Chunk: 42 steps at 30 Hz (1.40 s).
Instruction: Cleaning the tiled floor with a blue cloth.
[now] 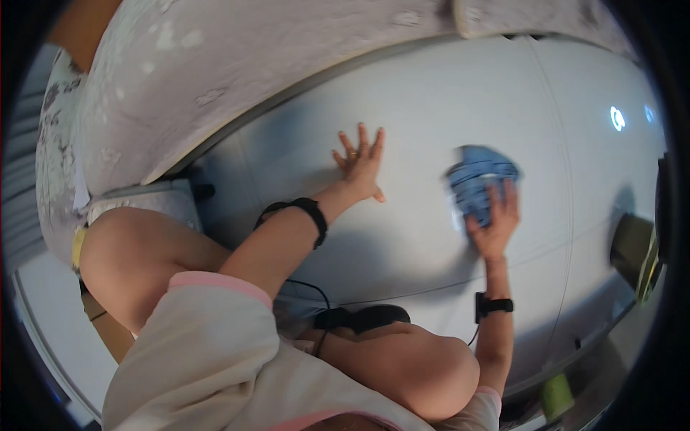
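A crumpled blue cloth (476,181) with darker stripes lies on the pale tiled floor (417,237), its outline a little blurred. My right hand (496,221) presses on its near side, the fingers curled over the fabric. To the left of the cloth, my left hand (363,165) is spread with its fingers apart and holds nothing. A ring shows on one of its fingers. Black bands circle both of my forearms. My bare knees are bent close to the floor.
A sofa with a patterned pale cover (237,72) runs along the far and left side. A dark olive bin-like object (632,248) stands at the right. Near my knees lies a black cable (316,289). A green object (557,396) sits at the lower right.
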Available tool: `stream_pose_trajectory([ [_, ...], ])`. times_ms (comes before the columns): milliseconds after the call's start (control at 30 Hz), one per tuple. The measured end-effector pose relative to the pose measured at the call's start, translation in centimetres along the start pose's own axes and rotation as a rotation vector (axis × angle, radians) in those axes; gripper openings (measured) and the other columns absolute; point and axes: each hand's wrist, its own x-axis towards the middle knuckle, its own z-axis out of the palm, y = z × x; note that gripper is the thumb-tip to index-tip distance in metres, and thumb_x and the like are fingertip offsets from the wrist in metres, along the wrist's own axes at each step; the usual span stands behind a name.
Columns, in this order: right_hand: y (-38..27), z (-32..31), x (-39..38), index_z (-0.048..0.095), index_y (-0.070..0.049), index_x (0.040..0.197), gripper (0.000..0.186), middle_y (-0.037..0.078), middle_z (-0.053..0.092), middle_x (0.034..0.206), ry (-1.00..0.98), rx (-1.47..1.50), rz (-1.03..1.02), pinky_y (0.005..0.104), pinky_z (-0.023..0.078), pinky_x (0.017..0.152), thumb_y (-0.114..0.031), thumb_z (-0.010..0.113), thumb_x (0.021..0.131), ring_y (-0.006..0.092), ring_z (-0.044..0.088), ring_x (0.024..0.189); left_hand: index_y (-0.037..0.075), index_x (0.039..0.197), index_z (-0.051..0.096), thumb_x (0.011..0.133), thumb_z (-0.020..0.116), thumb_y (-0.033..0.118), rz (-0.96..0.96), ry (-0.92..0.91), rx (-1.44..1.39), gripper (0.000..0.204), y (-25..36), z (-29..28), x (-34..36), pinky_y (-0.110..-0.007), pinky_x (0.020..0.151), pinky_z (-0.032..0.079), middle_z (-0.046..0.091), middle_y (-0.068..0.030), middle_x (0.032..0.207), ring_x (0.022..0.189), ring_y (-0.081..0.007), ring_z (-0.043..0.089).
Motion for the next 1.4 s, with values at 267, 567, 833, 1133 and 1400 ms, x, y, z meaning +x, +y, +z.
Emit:
stream_pose_trajectory([
  [267,5.6,4.3,9.9,0.039,-0.029,0.130,0.071,0.004,0.034,0.138,0.101,-0.430,0.411,0.0544,0.032,0.094,-0.040,0.068,0.066,0.0424,0.033,0.120,0.015,0.140,-0.002,0.042,0.087,0.027,0.152,-0.004,-0.121,0.134,2.3,1.3,-2.8,-0.067,0.097,0.004,-0.017,-0.0230,0.142,0.126,-0.0526,-0.014],
  [567,-7.2,3.2,17.7,0.039,-0.016,0.129,0.073,0.010,0.036,0.134,-0.313,-0.400,-0.041,0.0526,0.027,0.096,-0.030,0.068,0.063,0.0394,0.028,0.124,-0.012,0.133,0.011,0.041,0.085,0.033,0.260,0.288,-0.214,0.126,5.9,0.6,-7.5,-0.055,0.104,0.012,0.001,-0.0269,0.142,0.131,-0.0454,-0.002],
  [833,-8.9,-0.1,10.3,0.044,-0.023,0.126,0.075,0.003,0.032,0.137,-0.522,-0.231,-0.340,0.0488,0.030,0.096,-0.025,0.073,0.058,0.0321,0.026,0.127,-0.001,0.094,0.061,0.065,0.074,0.031,-0.063,0.016,-0.033,0.045,6.6,-1.8,-9.2,-0.036,0.079,0.048,0.060,-0.0155,0.099,0.097,-0.0263,0.057],
  [1133,-7.3,-10.2,-11.3,0.048,-0.025,0.121,0.074,0.002,0.032,0.137,-0.754,-0.093,-0.310,0.0522,0.029,0.091,-0.023,0.075,0.052,0.0336,0.023,0.127,-0.007,0.118,0.044,0.066,0.072,0.038,-0.037,0.093,-0.070,0.074,1.8,-2.5,-8.7,-0.040,0.093,0.039,0.044,-0.0257,0.122,0.117,-0.0358,0.041],
  [1400,-1.9,-11.2,-16.6,0.048,-0.010,0.122,0.064,0.017,0.040,0.130,0.011,-0.184,0.253,0.0501,0.028,0.095,-0.036,0.061,0.065,0.0409,0.035,0.114,-0.005,0.124,0.037,0.071,0.070,0.033,0.197,0.404,-0.317,0.074,3.4,3.8,-9.0,-0.045,0.099,0.031,0.029,-0.0232,0.133,0.125,-0.0391,0.027],
])
